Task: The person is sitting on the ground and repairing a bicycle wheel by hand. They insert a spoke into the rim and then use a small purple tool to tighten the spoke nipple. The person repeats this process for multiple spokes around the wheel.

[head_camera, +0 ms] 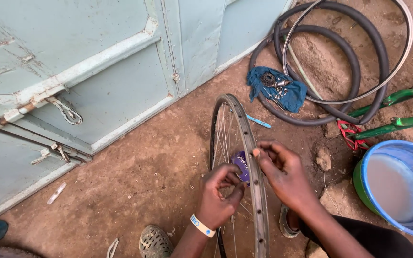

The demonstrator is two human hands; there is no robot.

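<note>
Wheel rim (259, 191), one, upright: left hand (218, 198) pinches seemingly a purple tool (241, 165), right hand (283, 172) grips rim.

Soft even daylight, no hard shadows; mild glare on basin water (392, 187); sharp centre, wide-angle bending at edges.

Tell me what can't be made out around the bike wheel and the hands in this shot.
All in the head view:
- Purple object behind the wheel rim: partly covered by rim and left hand; its kind is unclear.
- Whatever the right hand fingers pinch at the rim: too small to tell.
- Lower wheel and hub: cut off by the bottom edge.
- Small metal parts on the blue cloth: too small to identify.
- Blue basin: cropped by the right edge.
</note>
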